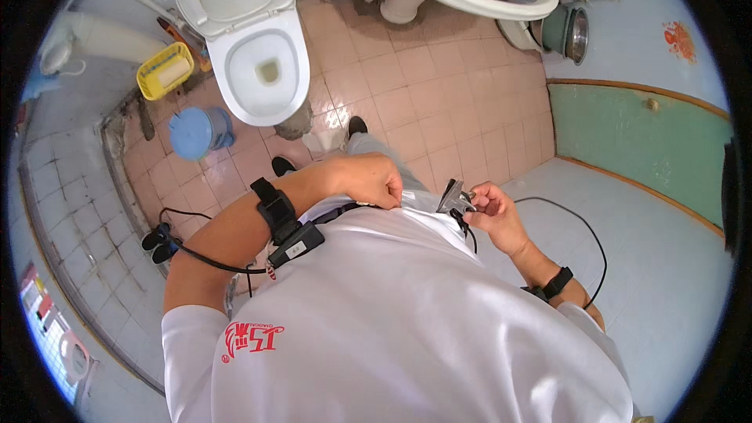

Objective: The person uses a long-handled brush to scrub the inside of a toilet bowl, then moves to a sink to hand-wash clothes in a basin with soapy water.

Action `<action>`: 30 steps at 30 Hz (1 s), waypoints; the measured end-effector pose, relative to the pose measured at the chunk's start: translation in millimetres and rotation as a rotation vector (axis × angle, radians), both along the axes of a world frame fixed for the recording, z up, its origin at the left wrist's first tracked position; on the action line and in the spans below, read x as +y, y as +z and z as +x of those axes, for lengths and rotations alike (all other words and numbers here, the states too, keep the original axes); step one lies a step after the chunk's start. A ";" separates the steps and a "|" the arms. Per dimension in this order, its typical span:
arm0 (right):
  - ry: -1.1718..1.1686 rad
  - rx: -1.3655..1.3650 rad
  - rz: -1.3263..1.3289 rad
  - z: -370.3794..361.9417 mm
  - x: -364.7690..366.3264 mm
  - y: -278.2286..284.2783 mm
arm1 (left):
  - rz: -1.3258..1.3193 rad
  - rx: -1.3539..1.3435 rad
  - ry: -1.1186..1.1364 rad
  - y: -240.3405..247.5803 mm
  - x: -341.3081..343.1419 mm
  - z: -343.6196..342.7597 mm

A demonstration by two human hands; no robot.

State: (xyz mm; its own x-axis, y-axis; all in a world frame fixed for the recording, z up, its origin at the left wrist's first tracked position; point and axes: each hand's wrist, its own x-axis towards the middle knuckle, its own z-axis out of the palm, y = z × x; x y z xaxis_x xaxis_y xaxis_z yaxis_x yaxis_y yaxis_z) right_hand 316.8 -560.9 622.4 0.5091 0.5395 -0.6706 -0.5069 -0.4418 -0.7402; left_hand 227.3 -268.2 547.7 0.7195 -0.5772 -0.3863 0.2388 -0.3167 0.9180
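My left hand (374, 180) is at the lower front of my white shirt (392, 282), its fingers curled and pinching the fabric near the hem. To the right, my right hand (500, 216) grips a grey clip (454, 199) between thumb and fingers. The clip sits against the side of the shirt, and dark cable hangs beneath it. How far its jaws are closed on the fabric I cannot tell. A black strap and a small black box (296, 246) are on my left arm, with a cable running from them. Another black strap (558, 282) circles my right forearm.
Ahead stands a white toilet (261, 78) with its lid raised. Left of it are a blue bucket (199, 133) and a yellow basket (165, 70). A white sink (470, 1) holds a basin with blue cloth. Stacked basins (565, 34) stand by the right wall, near a green panel (634, 133).
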 end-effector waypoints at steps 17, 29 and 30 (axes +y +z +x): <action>-0.075 -0.152 0.163 5.2 -15.9 2.5 | 0.176 -0.360 -0.130 47.1 -15.0 55.6; -0.289 -0.142 0.193 5.5 -6.7 -6.8 | 0.066 -0.277 -0.102 43.2 -18.6 64.9; -0.288 -0.136 0.202 4.2 -5.5 -5.4 | 0.084 -0.301 -0.128 46.4 -17.5 65.7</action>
State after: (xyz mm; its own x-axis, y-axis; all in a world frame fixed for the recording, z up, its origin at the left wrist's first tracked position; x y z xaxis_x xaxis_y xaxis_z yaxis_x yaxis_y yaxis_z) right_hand 321.0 -566.4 617.0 0.7366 0.4752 -0.4812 -0.4801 -0.1338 -0.8670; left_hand 293.0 -285.7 594.1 0.7324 -0.6452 -0.2175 -0.0854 -0.4039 0.9108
